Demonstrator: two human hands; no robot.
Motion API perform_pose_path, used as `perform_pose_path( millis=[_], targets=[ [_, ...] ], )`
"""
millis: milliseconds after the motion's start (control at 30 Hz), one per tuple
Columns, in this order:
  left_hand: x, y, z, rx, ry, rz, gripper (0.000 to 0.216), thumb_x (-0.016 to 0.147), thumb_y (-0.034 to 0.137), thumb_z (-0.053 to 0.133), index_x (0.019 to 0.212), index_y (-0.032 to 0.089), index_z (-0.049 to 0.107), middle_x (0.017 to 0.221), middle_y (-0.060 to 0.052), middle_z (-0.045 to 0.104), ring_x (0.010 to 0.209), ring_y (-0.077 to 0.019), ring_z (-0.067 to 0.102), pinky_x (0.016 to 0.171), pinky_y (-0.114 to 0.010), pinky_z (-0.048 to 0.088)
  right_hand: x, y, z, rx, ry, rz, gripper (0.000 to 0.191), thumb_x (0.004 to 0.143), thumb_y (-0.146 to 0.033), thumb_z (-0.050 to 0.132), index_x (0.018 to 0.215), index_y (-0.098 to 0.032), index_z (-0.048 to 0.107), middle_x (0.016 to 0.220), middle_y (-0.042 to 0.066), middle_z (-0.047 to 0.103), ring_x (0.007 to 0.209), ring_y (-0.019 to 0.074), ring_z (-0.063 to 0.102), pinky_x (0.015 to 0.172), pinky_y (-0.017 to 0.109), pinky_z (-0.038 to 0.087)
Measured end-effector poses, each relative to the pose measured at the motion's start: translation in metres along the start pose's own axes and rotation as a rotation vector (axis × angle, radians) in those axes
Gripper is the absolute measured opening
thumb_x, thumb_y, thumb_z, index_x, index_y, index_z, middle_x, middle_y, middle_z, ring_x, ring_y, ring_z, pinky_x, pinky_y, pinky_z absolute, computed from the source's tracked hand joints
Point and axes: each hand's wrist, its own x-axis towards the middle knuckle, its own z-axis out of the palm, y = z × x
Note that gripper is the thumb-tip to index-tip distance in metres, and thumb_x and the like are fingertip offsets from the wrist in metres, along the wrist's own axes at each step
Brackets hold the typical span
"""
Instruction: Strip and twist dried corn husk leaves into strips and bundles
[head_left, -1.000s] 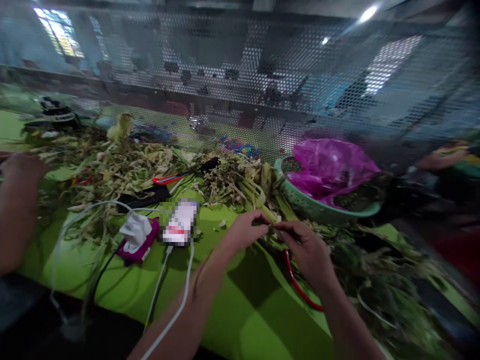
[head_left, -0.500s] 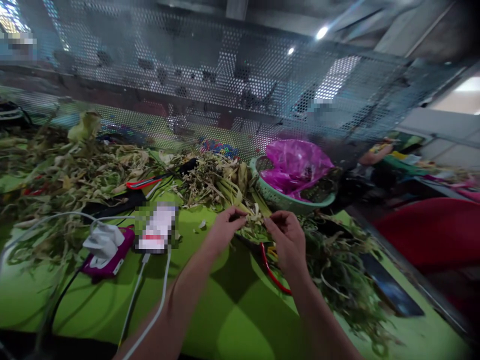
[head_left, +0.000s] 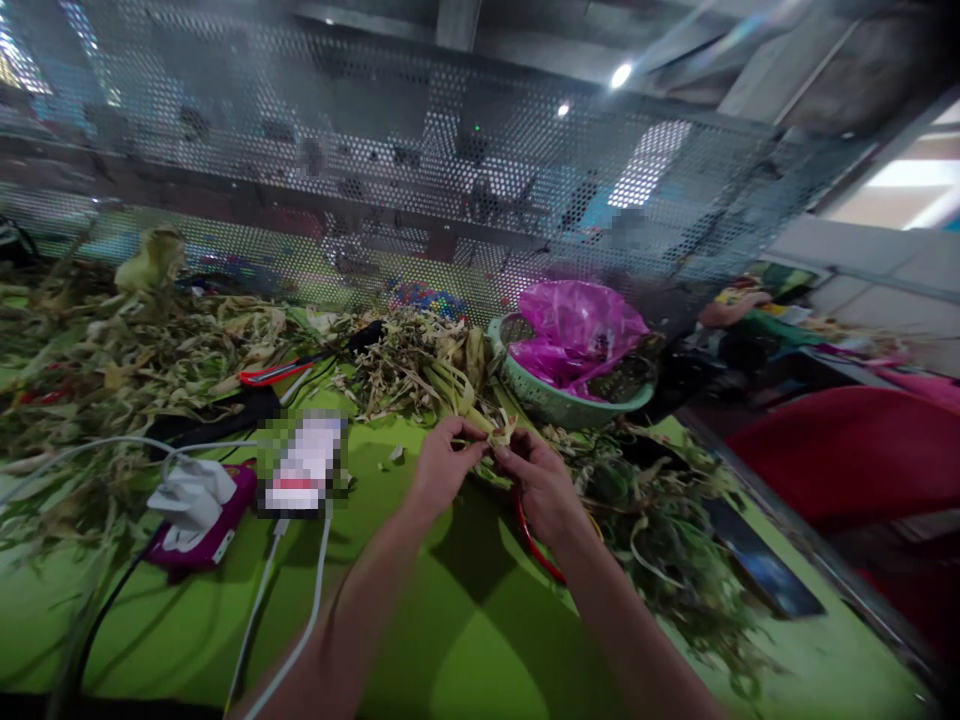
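My left hand (head_left: 442,466) and my right hand (head_left: 538,480) meet over the green table (head_left: 465,620), fingers pinched on a small pale bundle of dried leaf strips (head_left: 501,433). Long yellow-green leaves (head_left: 450,385) lie just behind the hands. Under my right hand a red-handled tool (head_left: 534,542) rests on the table, partly hidden. A teal basket (head_left: 555,402) lined with a magenta plastic bag (head_left: 577,325) stands behind and to the right.
Heaps of dried leaves (head_left: 150,340) cover the table's left and back; a darker green pile (head_left: 660,530) lies at right. A pixelated phone (head_left: 304,465), a magenta box with a white charger (head_left: 199,505) and white cables (head_left: 289,600) lie at left. A perforated metal screen (head_left: 450,180) closes the back.
The view has swung to the right. My hands have drawn closer together, and both now pinch the leaf bundle. The other person's arm at the far left is out of view.
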Motion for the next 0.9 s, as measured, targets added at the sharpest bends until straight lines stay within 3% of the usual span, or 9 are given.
perform_pose_path(
  millis=[167, 500, 667, 800, 900],
  targets=[
    [-0.001, 0.007, -0.003, 0.241, 0.046, 0.117, 0.003, 0.075, 0.015, 0.064, 0.072, 0.016, 0.064, 0.08, -0.001, 0.061, 0.08, -0.0151, 0.057, 0.074, -0.027, 0.044, 0.0, 0.001, 0.003, 0.019, 0.005, 0.022, 0.029, 0.062, -0.028, 0.083, 0.084, -0.021, 0.066, 0.081, -0.001, 0.063, 0.068, 0.0134, 0.052, 0.062, 0.026, 0.043],
    [-0.002, 0.009, -0.006, 0.324, -0.016, 0.027, 0.006, 0.081, 0.022, 0.059, 0.078, 0.017, 0.061, 0.078, 0.0, 0.064, 0.074, -0.0146, 0.056, 0.069, -0.026, 0.041, 0.004, 0.0, -0.003, 0.044, 0.094, -0.029, 0.029, 0.061, -0.031, 0.085, 0.077, -0.021, 0.063, 0.073, -0.003, 0.06, 0.061, 0.0114, 0.051, 0.06, 0.026, 0.044],
    [0.0, 0.014, -0.01, 0.434, -0.034, 0.088, 0.002, 0.078, 0.016, 0.059, 0.079, 0.017, 0.059, 0.086, -0.003, 0.063, 0.088, -0.0186, 0.056, 0.08, -0.03, 0.042, 0.004, -0.002, -0.004, 0.052, 0.108, -0.03, 0.03, 0.059, -0.032, 0.086, 0.076, -0.021, 0.064, 0.07, -0.003, 0.059, 0.059, 0.0114, 0.051, 0.06, 0.026, 0.044],
    [-0.001, 0.019, -0.01, 0.396, -0.156, 0.114, 0.021, 0.085, 0.022, 0.055, 0.104, 0.018, 0.061, 0.109, -0.008, 0.065, 0.105, -0.0209, 0.057, 0.093, -0.032, 0.042, 0.003, -0.004, -0.003, -0.025, 0.07, -0.047, 0.034, 0.059, -0.035, 0.087, 0.083, -0.02, 0.068, 0.076, -0.001, 0.065, 0.066, 0.0134, 0.055, 0.063, 0.027, 0.045],
    [-0.001, 0.016, -0.007, 0.41, -0.287, 0.105, 0.02, 0.09, 0.025, 0.047, 0.101, 0.019, 0.062, 0.105, -0.007, 0.068, 0.098, -0.0202, 0.059, 0.091, -0.031, 0.043, 0.002, -0.006, -0.002, -0.086, 0.03, -0.039, 0.037, 0.059, -0.038, 0.088, 0.085, -0.02, 0.067, 0.075, 0.0, 0.066, 0.069, 0.0153, 0.057, 0.067, 0.028, 0.045]
  ],
)
